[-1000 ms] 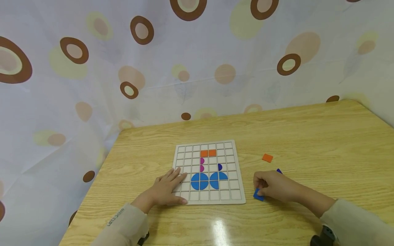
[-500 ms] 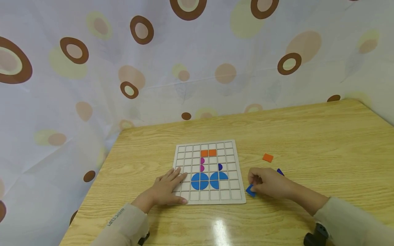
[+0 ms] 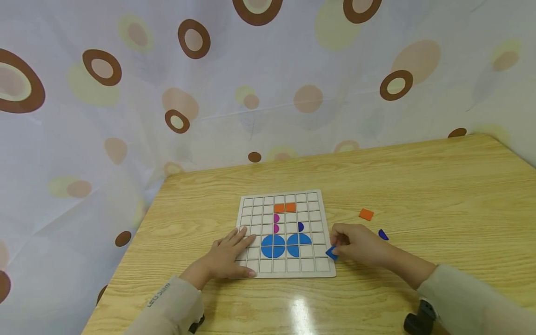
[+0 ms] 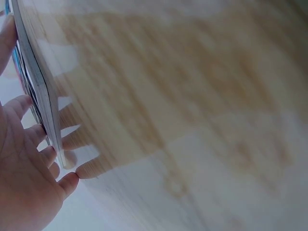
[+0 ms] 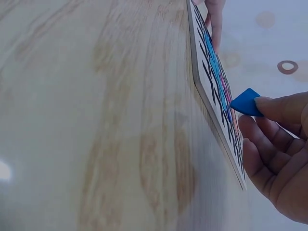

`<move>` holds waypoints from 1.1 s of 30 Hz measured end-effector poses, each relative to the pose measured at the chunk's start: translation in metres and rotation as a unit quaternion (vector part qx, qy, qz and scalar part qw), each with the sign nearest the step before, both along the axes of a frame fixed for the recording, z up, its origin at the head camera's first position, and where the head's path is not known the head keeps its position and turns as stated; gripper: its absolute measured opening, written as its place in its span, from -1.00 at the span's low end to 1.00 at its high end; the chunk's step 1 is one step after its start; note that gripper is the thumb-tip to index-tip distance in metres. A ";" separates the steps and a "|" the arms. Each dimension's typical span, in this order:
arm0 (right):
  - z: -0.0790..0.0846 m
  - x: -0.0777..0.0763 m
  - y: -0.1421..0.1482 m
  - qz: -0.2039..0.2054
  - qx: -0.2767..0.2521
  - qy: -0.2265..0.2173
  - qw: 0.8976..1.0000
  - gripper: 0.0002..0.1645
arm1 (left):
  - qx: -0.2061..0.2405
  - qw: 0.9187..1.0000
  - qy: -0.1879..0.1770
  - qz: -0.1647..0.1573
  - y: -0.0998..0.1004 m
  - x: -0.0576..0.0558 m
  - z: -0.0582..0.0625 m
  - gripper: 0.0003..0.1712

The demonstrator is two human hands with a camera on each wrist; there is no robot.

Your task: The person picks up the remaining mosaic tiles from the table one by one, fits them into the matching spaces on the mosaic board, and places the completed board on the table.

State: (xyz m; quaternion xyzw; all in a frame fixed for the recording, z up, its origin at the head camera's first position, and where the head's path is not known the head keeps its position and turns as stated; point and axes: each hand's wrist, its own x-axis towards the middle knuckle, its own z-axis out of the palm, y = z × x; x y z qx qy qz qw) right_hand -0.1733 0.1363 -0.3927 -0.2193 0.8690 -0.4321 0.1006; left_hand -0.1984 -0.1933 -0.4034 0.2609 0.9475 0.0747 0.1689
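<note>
A white grid board (image 3: 307, 265) lies on the table, seen almost edge-on in the right wrist view. In its squares sit blue quarter-circle tiles (image 3: 273, 246), orange square tiles (image 3: 290, 207), two magenta half-circles (image 3: 276, 218) and one dark blue half-circle (image 3: 300, 227). My left hand (image 3: 228, 256) rests with spread fingers on the board's left edge. Between thumb and fingers, my right hand (image 3: 360, 244) pinches a blue tile (image 5: 246, 102) with a pointed corner, at the board's right edge. Part of that tile is hidden by the thumb.
To the right of the board, a loose orange square tile (image 3: 366, 214) and a dark blue half-circle tile (image 3: 383, 234) lie on the wooden table (image 3: 439, 200). A patterned curtain (image 3: 272, 70) hangs behind the table.
My right hand has moved left with the blue tile, from the bare table to the board's right edge. The dark blue half-circle behind it shows more fully. My left hand stays put.
</note>
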 end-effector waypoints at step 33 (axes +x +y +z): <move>-0.011 -0.017 -0.042 -0.006 -0.046 -0.001 0.999 -0.84 | 0.004 1.000 -0.007 0.003 0.001 0.001 0.004 0.00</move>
